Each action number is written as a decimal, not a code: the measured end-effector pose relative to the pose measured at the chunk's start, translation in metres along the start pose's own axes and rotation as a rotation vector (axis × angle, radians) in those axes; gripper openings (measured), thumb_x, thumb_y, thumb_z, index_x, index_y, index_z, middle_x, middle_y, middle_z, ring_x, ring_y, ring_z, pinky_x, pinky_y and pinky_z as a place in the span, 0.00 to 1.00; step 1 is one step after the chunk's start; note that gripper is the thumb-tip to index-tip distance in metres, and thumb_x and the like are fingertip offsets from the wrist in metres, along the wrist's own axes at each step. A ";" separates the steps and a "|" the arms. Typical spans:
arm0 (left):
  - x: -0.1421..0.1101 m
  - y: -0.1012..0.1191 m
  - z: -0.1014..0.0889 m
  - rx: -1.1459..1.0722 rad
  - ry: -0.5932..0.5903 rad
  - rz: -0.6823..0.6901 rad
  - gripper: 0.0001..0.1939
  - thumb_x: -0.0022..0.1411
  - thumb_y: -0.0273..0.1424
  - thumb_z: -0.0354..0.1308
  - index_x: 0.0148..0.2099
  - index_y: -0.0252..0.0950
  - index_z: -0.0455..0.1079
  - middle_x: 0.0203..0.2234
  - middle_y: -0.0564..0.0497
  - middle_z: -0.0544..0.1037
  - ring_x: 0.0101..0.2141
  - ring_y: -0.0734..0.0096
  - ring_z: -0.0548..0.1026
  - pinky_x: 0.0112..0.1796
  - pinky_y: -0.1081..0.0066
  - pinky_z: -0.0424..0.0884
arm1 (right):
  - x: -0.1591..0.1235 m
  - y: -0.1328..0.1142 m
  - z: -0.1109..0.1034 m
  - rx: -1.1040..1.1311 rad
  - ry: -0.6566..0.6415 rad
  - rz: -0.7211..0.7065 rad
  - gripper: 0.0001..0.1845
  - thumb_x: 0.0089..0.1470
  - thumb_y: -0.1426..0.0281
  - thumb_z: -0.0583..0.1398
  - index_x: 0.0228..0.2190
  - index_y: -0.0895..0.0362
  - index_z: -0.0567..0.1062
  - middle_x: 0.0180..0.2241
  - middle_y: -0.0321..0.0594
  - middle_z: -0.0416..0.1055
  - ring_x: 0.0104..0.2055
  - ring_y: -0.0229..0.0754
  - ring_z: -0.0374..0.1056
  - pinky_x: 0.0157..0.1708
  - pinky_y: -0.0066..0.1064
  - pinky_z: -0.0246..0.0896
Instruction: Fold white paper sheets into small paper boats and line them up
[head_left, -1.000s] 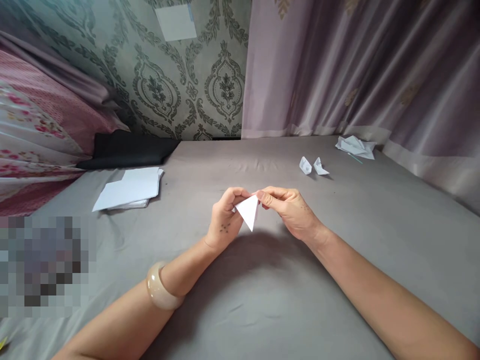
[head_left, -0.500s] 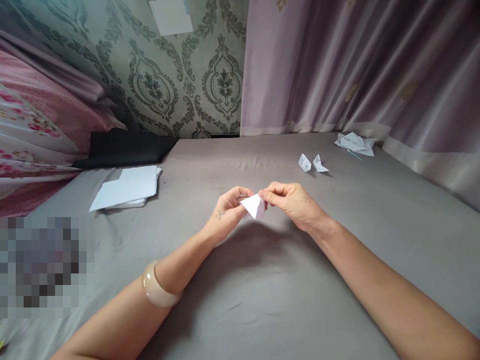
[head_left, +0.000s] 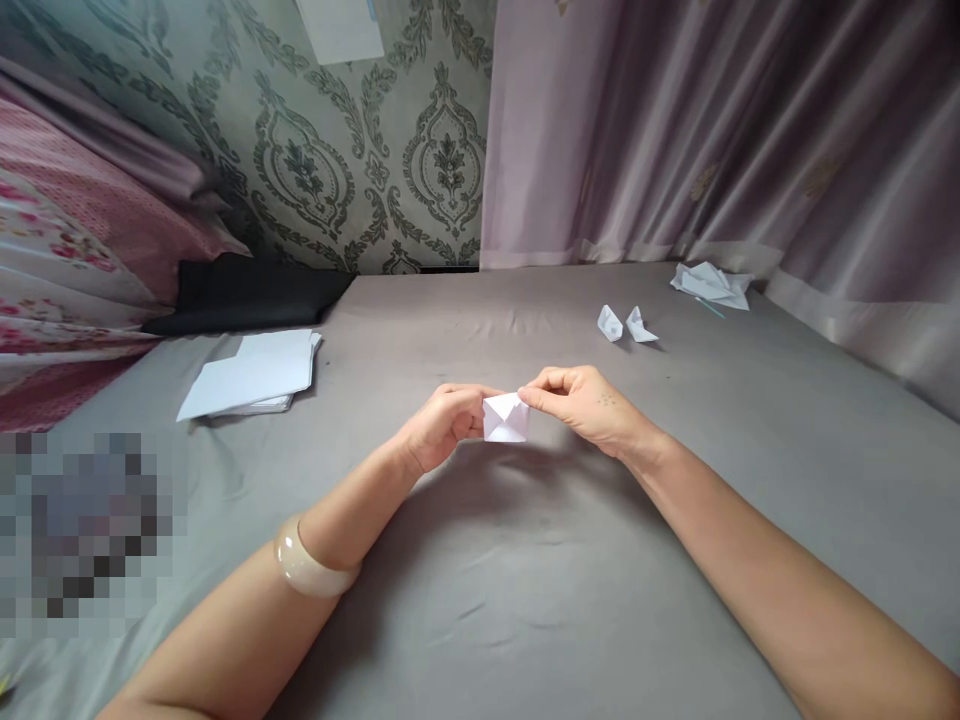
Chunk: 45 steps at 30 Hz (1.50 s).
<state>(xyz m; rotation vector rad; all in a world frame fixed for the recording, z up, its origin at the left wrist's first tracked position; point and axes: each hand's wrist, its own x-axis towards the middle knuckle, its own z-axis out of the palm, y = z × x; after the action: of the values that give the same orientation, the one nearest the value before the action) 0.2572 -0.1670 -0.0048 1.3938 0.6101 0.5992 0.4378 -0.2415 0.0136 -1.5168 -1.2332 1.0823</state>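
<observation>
A small folded piece of white paper [head_left: 506, 419] is held up between my two hands above the grey sheet. Its near face looks like a rectangle with creases crossing in the middle. My right hand [head_left: 574, 402] pinches its upper right corner between thumb and fingers. My left hand [head_left: 450, 422] is closed at the paper's left edge, with its fingertips partly hidden behind it. Farther back on the right stand two small folded paper boats [head_left: 610, 324], close together.
A stack of white paper [head_left: 259, 368] lies at the left, in front of a black cloth [head_left: 255, 293]. More folded paper [head_left: 712, 285] lies at the back right beside a thin bluish stick [head_left: 709, 308]. Curtains [head_left: 637, 130] border the surface's far right. A blurred patch covers the lower left.
The folded paper has turned from a pointed triangular look to a flat rectangular face. My left hand has rolled and shifted slightly left; my right hand keeps its pinch.
</observation>
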 end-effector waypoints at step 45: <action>0.001 -0.005 0.005 -0.066 0.097 -0.046 0.13 0.52 0.39 0.67 0.32 0.33 0.79 0.28 0.46 0.80 0.29 0.70 0.75 0.33 0.70 0.69 | -0.002 0.006 0.003 0.027 -0.120 0.039 0.16 0.49 0.56 0.65 0.29 0.57 0.81 0.26 0.38 0.75 0.28 0.34 0.65 0.29 0.26 0.59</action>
<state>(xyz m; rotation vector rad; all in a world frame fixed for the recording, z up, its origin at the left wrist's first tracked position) 0.2621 -0.1703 -0.0096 1.2913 0.6921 0.6468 0.4358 -0.2434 0.0067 -1.4786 -1.2697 1.2262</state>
